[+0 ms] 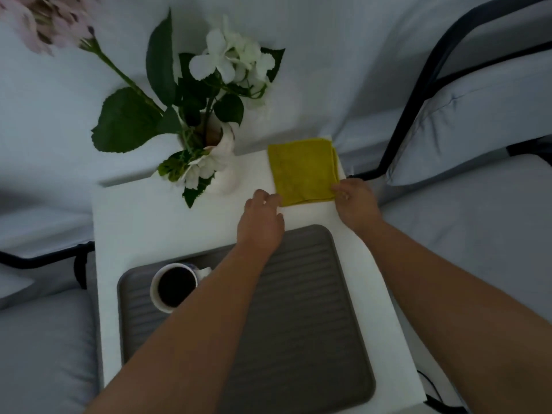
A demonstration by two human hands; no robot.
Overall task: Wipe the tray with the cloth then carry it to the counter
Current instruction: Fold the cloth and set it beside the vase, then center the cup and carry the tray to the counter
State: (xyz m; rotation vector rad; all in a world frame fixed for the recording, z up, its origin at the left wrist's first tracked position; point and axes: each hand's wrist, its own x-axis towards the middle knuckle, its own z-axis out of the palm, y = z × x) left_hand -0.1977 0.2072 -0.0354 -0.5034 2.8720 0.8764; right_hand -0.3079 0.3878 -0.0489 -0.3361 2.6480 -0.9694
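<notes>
A folded yellow cloth (pixel 303 170) lies at the far right corner of a white table (pixel 167 213). My left hand (pixel 261 218) touches the cloth's near left corner. My right hand (pixel 355 201) pinches its near right corner. A grey ribbed tray (pixel 301 318) sits on the table's near part, under my forearms. A white mug (pixel 174 286) of dark liquid stands on the tray's far left corner.
A white vase (pixel 222 165) of white flowers and large green leaves stands at the table's far middle, left of the cloth. Pale cushioned seats with dark metal frames (pixel 418 94) flank the table on both sides.
</notes>
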